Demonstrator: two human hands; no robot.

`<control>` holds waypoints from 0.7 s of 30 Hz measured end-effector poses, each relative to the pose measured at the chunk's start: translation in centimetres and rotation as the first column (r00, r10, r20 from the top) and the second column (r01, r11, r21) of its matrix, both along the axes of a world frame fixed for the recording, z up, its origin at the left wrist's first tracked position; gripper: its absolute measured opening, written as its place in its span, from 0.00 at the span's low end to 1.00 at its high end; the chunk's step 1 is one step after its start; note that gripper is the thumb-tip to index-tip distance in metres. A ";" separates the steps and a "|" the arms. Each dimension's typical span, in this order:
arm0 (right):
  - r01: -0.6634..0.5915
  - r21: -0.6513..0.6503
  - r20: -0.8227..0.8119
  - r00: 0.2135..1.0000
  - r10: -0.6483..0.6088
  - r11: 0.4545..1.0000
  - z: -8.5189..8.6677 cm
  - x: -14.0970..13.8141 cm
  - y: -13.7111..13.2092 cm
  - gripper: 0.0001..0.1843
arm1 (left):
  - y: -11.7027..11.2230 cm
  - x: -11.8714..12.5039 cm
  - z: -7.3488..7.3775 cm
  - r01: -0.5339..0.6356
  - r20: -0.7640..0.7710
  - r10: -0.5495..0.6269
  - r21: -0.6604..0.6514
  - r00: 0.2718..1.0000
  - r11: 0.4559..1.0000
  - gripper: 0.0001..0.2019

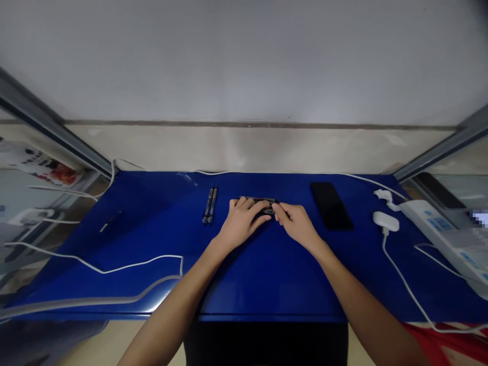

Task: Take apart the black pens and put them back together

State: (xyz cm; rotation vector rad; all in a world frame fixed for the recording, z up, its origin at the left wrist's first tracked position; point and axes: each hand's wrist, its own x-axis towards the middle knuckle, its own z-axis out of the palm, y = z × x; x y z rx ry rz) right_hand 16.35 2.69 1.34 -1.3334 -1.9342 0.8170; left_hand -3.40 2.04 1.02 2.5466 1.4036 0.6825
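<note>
In the middle of the blue desk, several dark pens [269,199] lie crosswise, close together and partly hidden by my fingers. My left hand [244,219] curls over their left part from above, its thumb on the near side. At the right end, my right hand [295,221] is closed, with thumb and fingertips pinched on the pen ends. How many pens each hand grips is hidden. Two more dark pens [210,205] lie side by side to the left of my left hand, pointing away from me.
A black phone [331,206] lies right of my hands. Beyond it are a white charger [386,221] with its cable and a white power strip [438,229]. White cables [141,263] cross the desk's left side, near a small dark pen-like item [110,222]. A wall bounds the back.
</note>
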 end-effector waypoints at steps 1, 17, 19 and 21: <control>-0.002 -0.014 0.004 1.000 0.002 1.000 0.0 0.0 0.0 0.26 | 0.0 0.0 0.0 0.001 -0.008 -0.001 0.010 1.000 1.000 0.17; -0.047 -0.090 -0.084 0.996 0.040 0.995 0.2 -0.3 -0.4 0.22 | 0.1 0.0 -0.2 -0.065 -0.050 0.067 0.027 0.997 0.997 0.19; -0.050 -0.044 -0.089 0.995 0.046 0.998 0.3 -0.4 -0.5 0.16 | 0.2 -0.1 -0.2 -0.112 -0.052 0.114 0.027 0.992 0.993 0.19; -0.033 -0.016 -0.082 0.996 0.032 0.999 0.2 -0.6 -0.5 0.16 | 0.2 -0.2 0.0 -0.110 -0.037 0.110 0.016 0.993 0.994 0.19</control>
